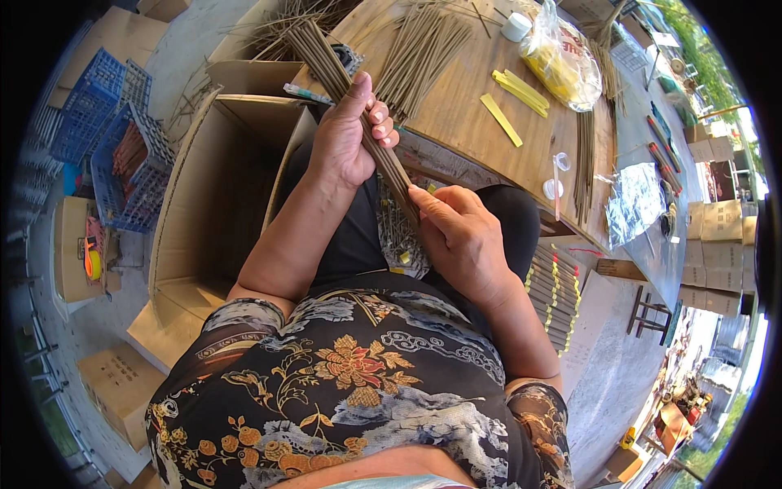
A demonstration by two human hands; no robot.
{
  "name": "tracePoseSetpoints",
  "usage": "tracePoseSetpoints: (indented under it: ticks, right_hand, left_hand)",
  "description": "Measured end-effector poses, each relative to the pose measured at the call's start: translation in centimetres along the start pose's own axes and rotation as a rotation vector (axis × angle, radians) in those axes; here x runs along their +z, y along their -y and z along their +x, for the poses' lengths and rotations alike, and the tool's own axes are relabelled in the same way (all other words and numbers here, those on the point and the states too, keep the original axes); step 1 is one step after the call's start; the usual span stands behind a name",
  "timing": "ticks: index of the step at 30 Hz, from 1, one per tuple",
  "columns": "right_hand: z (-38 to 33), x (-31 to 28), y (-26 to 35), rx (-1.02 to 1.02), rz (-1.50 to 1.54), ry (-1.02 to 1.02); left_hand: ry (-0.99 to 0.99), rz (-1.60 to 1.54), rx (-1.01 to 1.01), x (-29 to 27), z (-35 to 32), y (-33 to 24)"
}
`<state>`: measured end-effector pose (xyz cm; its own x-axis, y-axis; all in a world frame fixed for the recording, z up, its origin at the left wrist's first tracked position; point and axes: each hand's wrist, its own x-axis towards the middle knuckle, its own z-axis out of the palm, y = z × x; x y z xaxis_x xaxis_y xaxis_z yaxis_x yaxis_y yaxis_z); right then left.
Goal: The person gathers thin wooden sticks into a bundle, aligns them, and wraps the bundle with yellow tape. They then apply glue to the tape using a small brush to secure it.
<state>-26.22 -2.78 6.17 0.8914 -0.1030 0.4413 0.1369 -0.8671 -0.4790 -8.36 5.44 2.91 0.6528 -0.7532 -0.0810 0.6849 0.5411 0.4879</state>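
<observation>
A bundle of thin brown incense sticks (389, 165) runs slantwise in front of me, its upper end pointing to the far left. My left hand (350, 134) is wrapped round its upper half. Lower down, my right hand (463, 236) has thumb and fingers closed on the near end, partly covering it. On the wooden table (464, 134) just beyond lies a loose fan of similar sticks (419, 61). Yellow paper strips (501, 120) rest to the right of them, near a clear plastic bag (562, 61) with yellow contents.
An open cardboard box (216, 204) stands by my left forearm, with blue crates (122, 159) beyond it. Banded stick bundles (554, 297) lie low on the right. On the table's right are a white tub (516, 27), more sticks (584, 163) and crumpled foil (635, 204).
</observation>
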Motion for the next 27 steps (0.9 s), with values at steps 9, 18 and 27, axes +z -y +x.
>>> tracePoseSetpoints:
  ticks: [9, 18, 27]
  right_hand:
    - [1.4, 2.0, -1.1, 0.527, 0.653, 0.393]
    - [0.2, 3.9, -1.2, 0.473, 0.401, 0.17]
    - [0.1, 3.2, -0.3, 0.534, 0.55, 0.276]
  left_hand:
    - [0.081, 0.055, -0.021, 2.4, -1.6, 1.5]
    - [0.055, 0.237, 0.107, 3.1, -2.2, 1.8]
    - [0.083, 0.084, 0.013, 2.5, -1.4, 0.1]
